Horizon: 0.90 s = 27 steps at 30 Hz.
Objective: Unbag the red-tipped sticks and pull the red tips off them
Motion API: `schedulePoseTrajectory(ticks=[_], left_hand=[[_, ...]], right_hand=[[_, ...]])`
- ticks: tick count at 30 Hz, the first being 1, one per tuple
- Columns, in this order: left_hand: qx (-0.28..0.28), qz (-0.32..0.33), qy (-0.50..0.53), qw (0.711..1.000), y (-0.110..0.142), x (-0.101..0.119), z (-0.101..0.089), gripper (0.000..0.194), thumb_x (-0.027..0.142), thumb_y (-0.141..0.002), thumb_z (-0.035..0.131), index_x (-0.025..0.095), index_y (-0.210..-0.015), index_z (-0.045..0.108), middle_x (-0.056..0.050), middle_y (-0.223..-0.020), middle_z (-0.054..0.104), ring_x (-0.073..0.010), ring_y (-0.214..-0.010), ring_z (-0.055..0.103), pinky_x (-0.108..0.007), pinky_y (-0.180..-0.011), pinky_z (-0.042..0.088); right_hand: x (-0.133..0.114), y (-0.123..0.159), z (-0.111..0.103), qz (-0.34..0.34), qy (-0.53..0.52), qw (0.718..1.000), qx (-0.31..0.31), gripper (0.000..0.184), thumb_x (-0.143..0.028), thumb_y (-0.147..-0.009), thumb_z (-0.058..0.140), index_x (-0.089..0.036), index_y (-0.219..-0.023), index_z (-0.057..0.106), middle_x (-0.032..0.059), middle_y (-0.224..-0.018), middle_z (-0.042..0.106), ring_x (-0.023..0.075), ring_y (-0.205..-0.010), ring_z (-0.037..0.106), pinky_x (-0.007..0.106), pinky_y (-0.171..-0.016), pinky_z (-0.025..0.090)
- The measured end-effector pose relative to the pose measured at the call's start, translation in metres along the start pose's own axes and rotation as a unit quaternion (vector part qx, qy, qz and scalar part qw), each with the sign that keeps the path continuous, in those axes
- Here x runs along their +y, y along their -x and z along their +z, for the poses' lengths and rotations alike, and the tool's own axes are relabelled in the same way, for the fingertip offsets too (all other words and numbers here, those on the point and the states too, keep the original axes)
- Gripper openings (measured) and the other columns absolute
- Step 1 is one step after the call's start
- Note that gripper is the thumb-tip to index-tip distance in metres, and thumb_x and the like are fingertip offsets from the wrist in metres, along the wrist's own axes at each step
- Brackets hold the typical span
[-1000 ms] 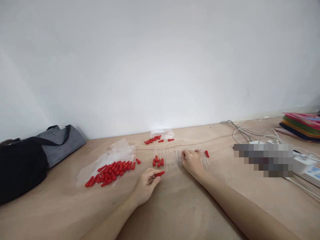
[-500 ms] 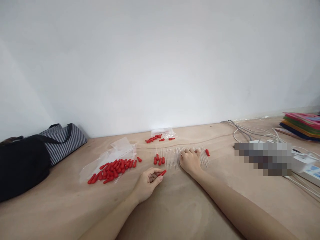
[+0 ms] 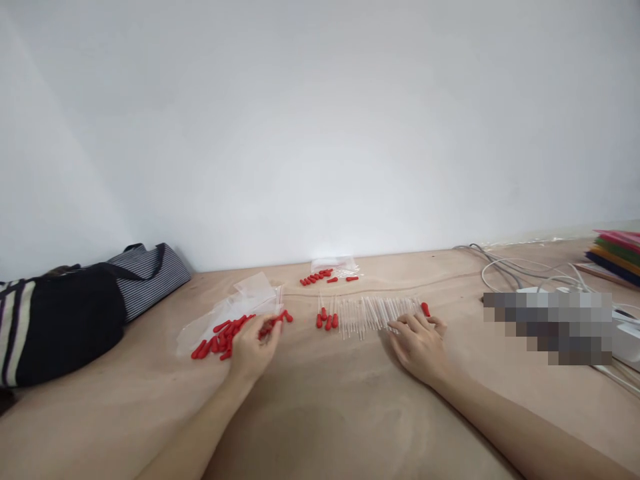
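Observation:
My left hand (image 3: 256, 343) is at the edge of a pile of red rubber dropper bulbs (image 3: 215, 343) on the left, its thumb and fingers closed on a red bulb (image 3: 281, 315). A single loose bulb (image 3: 289, 318) lies right beside the fingertips. In the middle is a row of thin clear glass dropper tubes (image 3: 357, 317), laid side by side. Several tubes at the row's left end have red bulbs (image 3: 328, 323) on or against them. My right hand (image 3: 419, 343) rests at the row's right end, fingers bent and apart, fingertips touching the tubes. Another red bulb (image 3: 425, 309) lies just behind it.
Clear plastic bags (image 3: 250, 293) lie under and behind the bulb pile. Near the wall is another small bag (image 3: 333, 263) with several red bulbs and tubes. A black and striped bag (image 3: 65, 320) sits left. Cables (image 3: 493, 267) and stacked coloured sheets (image 3: 620, 257) are right.
My left hand has moved left and away from the tube row to the bulb pile, carrying the red bulb. My right hand has slid right and nearer to me, uncovering tubes. The view shifted slightly.

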<state>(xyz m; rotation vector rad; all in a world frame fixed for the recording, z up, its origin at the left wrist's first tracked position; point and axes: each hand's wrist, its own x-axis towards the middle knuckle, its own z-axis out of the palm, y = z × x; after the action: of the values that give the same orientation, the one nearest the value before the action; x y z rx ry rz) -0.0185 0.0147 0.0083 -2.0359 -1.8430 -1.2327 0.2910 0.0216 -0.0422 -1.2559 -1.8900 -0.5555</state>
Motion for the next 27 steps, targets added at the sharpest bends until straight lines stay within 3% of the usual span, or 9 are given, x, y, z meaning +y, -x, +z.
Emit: schedulePoseTrajectory(ticks=[2,5,8,12,15,18,23,27], left_hand=[[0.001,-0.035,-0.107,0.994,-0.015,-0.01,-0.012,0.023,0.033,-0.075,0.046,0.019,-0.083,0.061,-0.004,-0.08,0.067,-0.0211,-0.077,0.06,-0.032,-0.072,0.044],[-0.087,-0.069,-0.223,0.969,-0.041,-0.019,-0.021,0.023,0.033,-0.075,0.044,0.023,-0.085,0.063,-0.003,-0.088,0.068,-0.0243,-0.086,0.058,-0.037,-0.078,0.039],[-0.177,-0.076,-0.251,0.949,-0.066,-0.026,-0.015,0.02,0.032,-0.073,0.046,0.026,-0.08,0.064,-0.001,-0.088,0.069,-0.0241,-0.089,0.058,-0.038,-0.082,0.035],[-0.228,-0.074,-0.253,0.937,-0.088,-0.033,0.002,0.013,0.026,-0.067,0.053,0.025,-0.069,0.066,-0.004,-0.083,0.069,-0.0264,-0.086,0.059,-0.04,-0.078,0.034],[-0.226,-0.052,-0.259,0.938,-0.086,-0.025,0.014,0.018,0.026,-0.07,0.05,0.023,-0.076,0.066,-0.009,-0.095,0.066,-0.0305,-0.096,0.053,-0.044,-0.078,0.032],[-0.23,0.011,-0.248,0.941,-0.074,-0.005,0.025,0.023,0.03,-0.076,0.043,0.024,-0.085,0.063,-0.007,-0.103,0.061,-0.0276,-0.103,0.048,-0.043,-0.082,0.029],[-0.292,0.101,-0.234,0.922,-0.062,0.016,0.034,0.022,0.04,-0.071,0.053,0.023,-0.081,0.062,-0.007,-0.094,0.062,-0.0277,-0.097,0.049,-0.044,-0.082,0.028],[-0.312,0.115,-0.243,0.911,-0.066,0.01,0.027,0.007,0.024,-0.067,0.055,0.02,-0.067,0.062,-0.007,-0.087,0.063,-0.0274,-0.093,0.05,-0.048,-0.084,0.024]], right_hand=[[0.004,0.002,-0.001,0.005,-0.006,1.0,0.008,0.02,-0.024,-0.08,0.043,-0.022,-0.077,0.063,0.0018,-0.072,0.059,0.0139,-0.071,0.049,0.035,-0.078,0.019],[0.003,0.0,0.003,0.01,-0.024,1.0,0.007,0.02,-0.024,-0.08,0.042,-0.023,-0.079,0.062,0.0017,-0.073,0.06,0.0138,-0.07,0.048,0.035,-0.079,0.019],[0.001,-0.002,0.006,0.011,-0.041,0.999,0.004,0.019,-0.024,-0.079,0.043,-0.023,-0.08,0.062,0.0019,-0.074,0.06,0.0137,-0.07,0.048,0.035,-0.08,0.018],[0.002,-0.003,0.005,0.021,-0.041,0.999,0.008,0.019,-0.024,-0.08,0.044,-0.023,-0.078,0.062,0.0015,-0.073,0.059,0.0136,-0.071,0.048,0.035,-0.08,0.018],[0.003,-0.004,0.003,0.027,-0.043,0.999,0.002,0.019,-0.023,-0.08,0.043,-0.022,-0.079,0.062,0.0016,-0.073,0.059,0.0136,-0.071,0.048,0.035,-0.08,0.019],[0.003,-0.005,0.002,0.029,-0.049,0.998,-0.004,0.018,-0.023,-0.079,0.044,-0.023,-0.079,0.062,0.0011,-0.074,0.059,0.0134,-0.071,0.048,0.035,-0.08,0.018],[0.002,-0.005,0.0,0.031,-0.054,0.998,-0.002,0.017,-0.023,-0.079,0.045,-0.023,-0.078,0.062,0.0011,-0.075,0.059,0.0134,-0.072,0.048,0.035,-0.08,0.018],[0.002,-0.005,-0.001,0.031,-0.053,0.998,0.003,0.017,-0.022,-0.078,0.045,-0.023,-0.076,0.062,0.0008,-0.074,0.059,0.0131,-0.072,0.049,0.035,-0.08,0.018]])
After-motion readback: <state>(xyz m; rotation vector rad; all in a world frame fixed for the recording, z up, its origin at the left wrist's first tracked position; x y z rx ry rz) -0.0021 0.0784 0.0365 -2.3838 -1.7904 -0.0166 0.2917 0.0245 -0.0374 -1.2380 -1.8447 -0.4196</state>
